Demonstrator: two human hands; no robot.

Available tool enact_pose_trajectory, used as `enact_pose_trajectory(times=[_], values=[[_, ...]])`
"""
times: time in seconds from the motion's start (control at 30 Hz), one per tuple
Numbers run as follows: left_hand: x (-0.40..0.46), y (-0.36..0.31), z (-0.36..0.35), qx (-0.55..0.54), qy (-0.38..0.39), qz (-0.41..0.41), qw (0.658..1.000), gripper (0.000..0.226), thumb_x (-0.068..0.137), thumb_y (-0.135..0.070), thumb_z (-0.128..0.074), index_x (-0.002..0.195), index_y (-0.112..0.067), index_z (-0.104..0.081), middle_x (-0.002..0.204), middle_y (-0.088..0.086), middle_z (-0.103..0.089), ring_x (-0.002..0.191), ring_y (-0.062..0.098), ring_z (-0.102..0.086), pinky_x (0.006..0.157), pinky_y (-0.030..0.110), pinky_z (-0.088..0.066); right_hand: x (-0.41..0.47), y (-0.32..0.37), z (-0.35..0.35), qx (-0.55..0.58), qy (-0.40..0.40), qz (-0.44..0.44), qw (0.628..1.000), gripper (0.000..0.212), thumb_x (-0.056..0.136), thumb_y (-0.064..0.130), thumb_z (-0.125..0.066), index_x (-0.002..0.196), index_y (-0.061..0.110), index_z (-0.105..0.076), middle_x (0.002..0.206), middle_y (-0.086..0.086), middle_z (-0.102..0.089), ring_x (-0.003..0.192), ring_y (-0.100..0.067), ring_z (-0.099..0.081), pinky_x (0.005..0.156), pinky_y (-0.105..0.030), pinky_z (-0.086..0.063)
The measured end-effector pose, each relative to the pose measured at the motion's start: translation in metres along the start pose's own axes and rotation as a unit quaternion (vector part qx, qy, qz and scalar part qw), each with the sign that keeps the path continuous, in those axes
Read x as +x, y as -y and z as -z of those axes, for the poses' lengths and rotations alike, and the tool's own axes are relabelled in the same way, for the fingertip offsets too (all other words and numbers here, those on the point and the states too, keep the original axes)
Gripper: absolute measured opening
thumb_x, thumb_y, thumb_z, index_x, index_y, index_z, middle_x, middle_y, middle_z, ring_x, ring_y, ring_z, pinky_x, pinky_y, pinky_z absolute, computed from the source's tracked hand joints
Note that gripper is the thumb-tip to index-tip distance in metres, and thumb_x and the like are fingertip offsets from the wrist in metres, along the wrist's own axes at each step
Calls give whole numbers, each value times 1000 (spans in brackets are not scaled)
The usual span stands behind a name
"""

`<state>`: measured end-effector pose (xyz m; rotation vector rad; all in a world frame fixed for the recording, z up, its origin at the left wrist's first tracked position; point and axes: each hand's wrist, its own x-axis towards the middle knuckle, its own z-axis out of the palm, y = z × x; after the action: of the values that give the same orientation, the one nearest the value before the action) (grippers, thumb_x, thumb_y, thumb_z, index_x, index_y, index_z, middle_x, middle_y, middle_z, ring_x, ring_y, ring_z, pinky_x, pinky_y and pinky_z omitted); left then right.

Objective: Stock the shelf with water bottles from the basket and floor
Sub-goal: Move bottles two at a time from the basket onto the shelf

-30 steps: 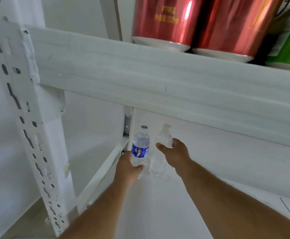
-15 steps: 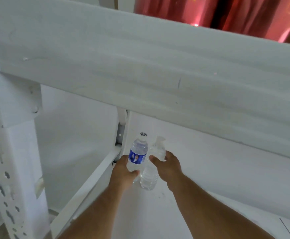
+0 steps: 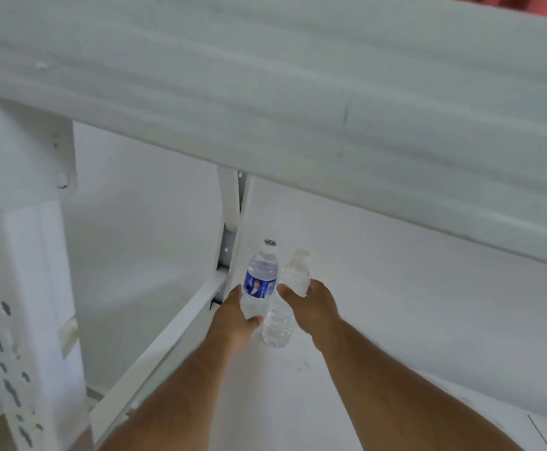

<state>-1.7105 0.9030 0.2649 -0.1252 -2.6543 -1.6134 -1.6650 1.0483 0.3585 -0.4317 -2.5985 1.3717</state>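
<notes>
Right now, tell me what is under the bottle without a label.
The white shelf board lies under the unlabelled bottle, which the right hand grips. Whether its base touches the board cannot be told. The blue-labelled bottle, in the left hand, covers part of its side.

Soft, even daylight washed the white shelving, with barely a shadow.
The upper shelf beam (image 3: pixel 298 92) was smeared by motion blur; edges bowed from wide-angle distortion.

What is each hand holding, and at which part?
Left hand grips the blue-label bottle at its lower body; right hand grips the clear bottle around its upper middle.
</notes>
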Motion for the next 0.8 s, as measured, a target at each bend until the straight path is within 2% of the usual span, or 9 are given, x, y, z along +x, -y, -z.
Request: enact_pose_trajectory(times=[0.1,0.17,0.23,0.33,0.4,0.47,0.67,0.8], values=[[-13,-2,3,15,18,30,999,86,78,-28,-74,151,-24,-27,145,-3,-49,129,19,-50,102,27,-43,-8,4,6,-17,1,-32,999,55,87,49,-68,124,10,-56,117,-3,-62,105,-22,-60,86,-34,-48],[-26,-6,8,22,21,40,999,84,79,-30,-72,150,-24,-28,144,1,-50,128,21,-52,103,35,-46,-17,7,13,-40,5,-50,998,75,90,49,-64,146,6,-39,141,-8,-51,127,-25,-51,90,-30,-41],[-44,-16,15,42,23,36,998,73,83,-28,-68,147,-23,-33,140,3,-53,124,23,-54,101,34,-47,-29,7,19,-57,15,-58,997,84,92,50,-62,155,8,-25,153,-8,-41,137,-26,-44,97,-29,-39],[-80,-33,32,162,72,6,984,72,88,-32,-63,150,-21,-29,151,3,-42,134,23,-45,108,39,-42,-61,7,26,-138,45,-45,988,80,95,50,-57,157,14,-22,157,-7,-37,140,-27,-41,107,-33,-38],[-109,-49,46,291,122,-16,949,76,92,-37,-57,155,-22,-16,160,1,-24,143,24,-32,114,43,-33,-89,10,30,-232,64,-9,971,75,96,51,-54,156,17,-25,157,-5,-37,140,-26,-41,110,-35,-36],[-135,-65,61,368,151,-40,917,75,94,-39,-53,155,-22,-13,161,0,-22,143,26,-30,114,46,-31,-120,16,34,-298,73,38,951,68,97,50,-53,153,19,-32,154,-4,-41,139,-27,-40,111,-38,-36],[-193,-85,104,445,191,-74,872,70,92,-39,-52,152,-23,-20,155,1,-33,136,29,-38,109,46,-36,-202,24,33,-405,110,51,906,73,96,58,-45,154,17,-27,160,-4,-28,148,-25,-25,119,-44,-27],[-227,-90,126,459,201,-97,860,68,92,-37,-52,152,-24,-22,155,1,-32,136,28,-38,108,44,-37,-246,21,29,-425,111,48,897,73,93,61,-45,149,14,-33,152,-5,-39,142,-27,-32,115,-47,-32]])
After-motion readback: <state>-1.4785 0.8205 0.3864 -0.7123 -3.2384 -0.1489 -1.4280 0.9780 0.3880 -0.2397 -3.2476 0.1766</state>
